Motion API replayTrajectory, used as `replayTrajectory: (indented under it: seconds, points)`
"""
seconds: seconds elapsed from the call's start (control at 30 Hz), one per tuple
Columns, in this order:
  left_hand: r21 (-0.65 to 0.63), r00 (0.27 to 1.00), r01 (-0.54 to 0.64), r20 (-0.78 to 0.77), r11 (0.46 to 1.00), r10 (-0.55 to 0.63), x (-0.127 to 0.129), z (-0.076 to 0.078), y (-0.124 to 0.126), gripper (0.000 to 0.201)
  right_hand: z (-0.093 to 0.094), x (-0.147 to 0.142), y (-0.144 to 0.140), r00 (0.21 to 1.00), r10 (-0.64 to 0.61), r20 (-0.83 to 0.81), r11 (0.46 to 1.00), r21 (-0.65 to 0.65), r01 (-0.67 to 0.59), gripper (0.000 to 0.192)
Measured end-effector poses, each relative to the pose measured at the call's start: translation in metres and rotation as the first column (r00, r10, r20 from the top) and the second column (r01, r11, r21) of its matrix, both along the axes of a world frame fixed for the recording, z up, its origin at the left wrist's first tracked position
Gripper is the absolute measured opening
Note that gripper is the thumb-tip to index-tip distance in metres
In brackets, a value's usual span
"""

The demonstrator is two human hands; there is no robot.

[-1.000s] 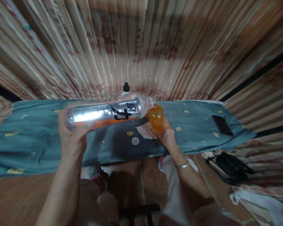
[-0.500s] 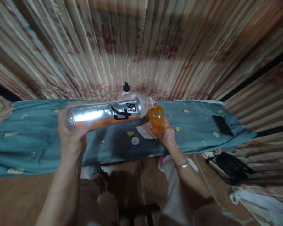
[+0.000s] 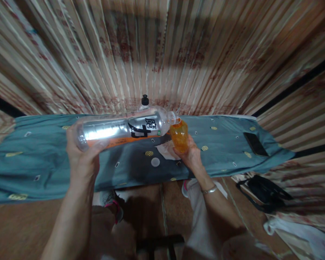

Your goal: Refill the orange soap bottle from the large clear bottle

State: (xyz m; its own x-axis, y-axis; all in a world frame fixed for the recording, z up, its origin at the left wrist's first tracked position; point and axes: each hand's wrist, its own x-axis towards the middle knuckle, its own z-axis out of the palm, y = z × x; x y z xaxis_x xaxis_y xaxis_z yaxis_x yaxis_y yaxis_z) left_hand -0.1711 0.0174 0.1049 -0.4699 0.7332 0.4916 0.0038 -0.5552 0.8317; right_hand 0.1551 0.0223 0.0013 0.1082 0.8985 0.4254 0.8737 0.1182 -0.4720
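The left hand (image 3: 82, 155) is wrapped tight around the bottom end of a big plastic bottle (image 3: 124, 129). The bottle lies almost flat in the air, with its open mouth touching the rim of a small orange cup (image 3: 179, 135). The right hand (image 3: 191, 155) is closed around that cup from below and holds it upright over the middle of the surface, near its back edge.

Nothing has moved in the last second. Both hands and the bottle sit just where they were, so the pour looks steady and slow.

A small white bottle cap (image 3: 155, 162) lies on the blue cloth (image 3: 38, 159) below the bottle. A dark phone (image 3: 255, 143) lies near the right end. A bottle with a black cap (image 3: 144, 101) stands at the back edge.
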Motion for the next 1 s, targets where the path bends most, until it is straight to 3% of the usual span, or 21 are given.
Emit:
replayTrajectory:
  seconds: [0.17, 0.77, 1.0]
  points:
    - [-0.012, 0.998, 0.001, -0.067, 1.000, -0.002, -0.0031, -0.0015, 0.0005, 0.066, 0.0000, 0.0002, 0.0000, 1.000, -0.005, -0.004, 1.000, -0.013, 0.005, 0.075]
    - [0.010, 0.997, 0.013, -0.078, 1.000, -0.012, -0.0060, -0.0063, 0.0017, 0.070, 0.0010, -0.0002, -0.0001, 1.000, -0.001, 0.001, 1.000, -0.006, 0.001, 0.072]
    - [0.006, 1.000, 0.013, 0.017, 1.000, -0.013, -0.0021, -0.0018, 0.0004, 0.069, -0.0007, 0.0000, 0.0004, 1.000, -0.017, 0.012, 1.000, 0.000, 0.017, 0.073]
